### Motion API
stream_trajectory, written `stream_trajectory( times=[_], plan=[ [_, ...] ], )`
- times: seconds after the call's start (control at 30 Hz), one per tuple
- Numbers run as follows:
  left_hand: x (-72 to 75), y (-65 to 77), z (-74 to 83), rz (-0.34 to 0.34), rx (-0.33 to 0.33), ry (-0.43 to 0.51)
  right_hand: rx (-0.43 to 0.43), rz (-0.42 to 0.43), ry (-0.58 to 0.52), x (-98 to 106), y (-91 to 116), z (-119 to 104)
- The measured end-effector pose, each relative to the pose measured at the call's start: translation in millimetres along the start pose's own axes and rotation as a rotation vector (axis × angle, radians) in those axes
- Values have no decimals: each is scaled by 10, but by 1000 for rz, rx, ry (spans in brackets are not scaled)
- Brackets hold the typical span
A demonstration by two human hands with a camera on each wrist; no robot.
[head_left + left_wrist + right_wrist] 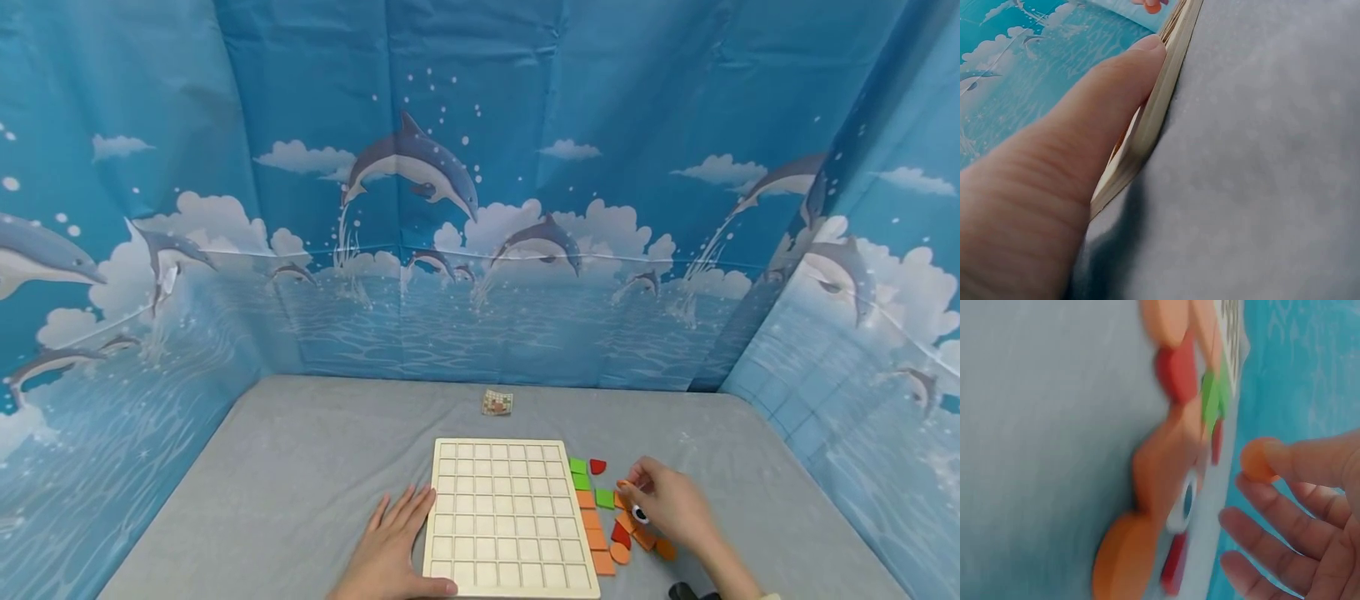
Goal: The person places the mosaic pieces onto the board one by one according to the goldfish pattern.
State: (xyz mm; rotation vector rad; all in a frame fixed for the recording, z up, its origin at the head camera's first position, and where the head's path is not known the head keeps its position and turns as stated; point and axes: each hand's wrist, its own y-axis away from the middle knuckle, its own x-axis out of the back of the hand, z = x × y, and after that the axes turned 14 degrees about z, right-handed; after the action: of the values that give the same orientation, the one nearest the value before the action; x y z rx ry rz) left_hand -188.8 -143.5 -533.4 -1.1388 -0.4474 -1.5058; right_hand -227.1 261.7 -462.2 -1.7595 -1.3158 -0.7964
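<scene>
A pale wooden grid board [510, 517] lies flat on the grey table, its cells bare. My left hand [396, 542] rests flat beside the board's left edge, thumb [1085, 131] pressed along the board's rim [1159, 106]. My right hand [628, 487] hovers over a pile of coloured pieces to the right of the board and pinches a small orange piece [1259, 459] between thumb and finger [1266, 490]. Under it lie orange pieces [596, 537], green pieces [579, 473], a red piece [597, 466] and a white ring piece [639, 513].
A small patterned card [497, 403] lies beyond the board near the back. Blue dolphin-print curtains [480, 208] wall in the table on three sides. Grey table surface [300, 467] stretches to the left of the board and to the far right.
</scene>
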Motion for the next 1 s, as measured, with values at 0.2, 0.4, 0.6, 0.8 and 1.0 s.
stream_trajectory(
  times=[0.2, 0.4, 0.6, 0.8, 1.0],
  plan=[
    [1, -4, 4, 19, -11, -8, 66, -3, -30, -25, 66, -177],
    [-8, 3, 10, 44, -26, -36, 117, -15, -92, -85, 145, -348],
    [-1, 1, 15, 43, -16, -38, 174, -70, -174, -163, 202, -477],
    [5, 6, 25, 38, -22, -39, 266, -107, -213, -252, 243, -569],
    [6, 9, 30, 32, -21, -34, 330, -154, -262, -332, 258, -662]
  ],
)
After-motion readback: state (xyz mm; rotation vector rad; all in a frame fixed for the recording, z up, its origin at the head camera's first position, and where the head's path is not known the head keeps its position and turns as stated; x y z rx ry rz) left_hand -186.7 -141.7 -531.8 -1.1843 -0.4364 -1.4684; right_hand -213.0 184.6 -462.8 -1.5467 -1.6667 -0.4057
